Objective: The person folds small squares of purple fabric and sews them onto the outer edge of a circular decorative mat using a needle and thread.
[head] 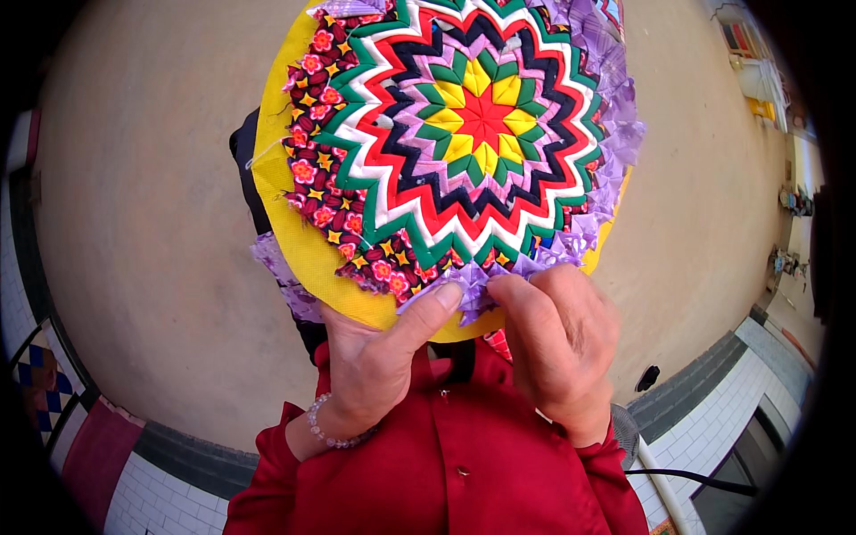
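Note:
A round folded-fabric patchwork piece (pixel 481 120) lies before me, with pointed rings of several colours around a red star centre. Its backing is yellow cloth (pixel 321 281), bare along the left and lower rim. Flower-print fabric (pixel 321 174) with frayed edges covers the left side, while folded lilac patches (pixel 615 127) run down the right to the bottom. My left hand (pixel 368 361) grips the lower rim, thumb on top and fingers hidden underneath. Beside that thumb, the bent fingers of my right hand (pixel 562 341) pinch the lilac fabric at the bottom edge; no needle can be made out.
A loose white thread (pixel 264 155) trails over the left rim. Lilac cloth (pixel 287 274) hangs below the piece at left. Beyond the concrete floor (pixel 154 234) are a dark step (pixel 689 381), a black cable (pixel 695 476) and a small dark object (pixel 647 378).

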`<action>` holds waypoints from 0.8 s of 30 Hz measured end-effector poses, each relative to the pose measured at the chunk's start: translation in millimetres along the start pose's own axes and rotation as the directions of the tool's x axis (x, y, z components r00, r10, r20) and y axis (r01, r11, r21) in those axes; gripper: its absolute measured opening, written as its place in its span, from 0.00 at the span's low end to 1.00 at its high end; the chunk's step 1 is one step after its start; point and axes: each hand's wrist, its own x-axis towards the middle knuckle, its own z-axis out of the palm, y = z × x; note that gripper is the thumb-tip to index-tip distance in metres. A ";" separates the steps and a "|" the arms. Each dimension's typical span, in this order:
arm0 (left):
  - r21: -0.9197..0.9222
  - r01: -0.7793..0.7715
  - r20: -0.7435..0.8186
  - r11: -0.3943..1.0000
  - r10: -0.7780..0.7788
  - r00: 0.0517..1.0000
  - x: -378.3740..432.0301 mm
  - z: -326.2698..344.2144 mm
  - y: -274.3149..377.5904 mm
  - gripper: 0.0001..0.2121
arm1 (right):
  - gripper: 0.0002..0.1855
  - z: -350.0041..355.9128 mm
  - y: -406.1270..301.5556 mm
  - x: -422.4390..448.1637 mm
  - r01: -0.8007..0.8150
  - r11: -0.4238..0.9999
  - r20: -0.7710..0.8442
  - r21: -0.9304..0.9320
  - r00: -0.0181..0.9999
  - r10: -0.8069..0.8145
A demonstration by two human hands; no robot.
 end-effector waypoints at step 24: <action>-0.084 0.002 0.016 0.996 0.000 1.000 0.6 -3.2 -1.1 0.28 | 0.12 -27.4 31.0 -57.3 -0.104 0.067 0.030 0.992 0.725 0.688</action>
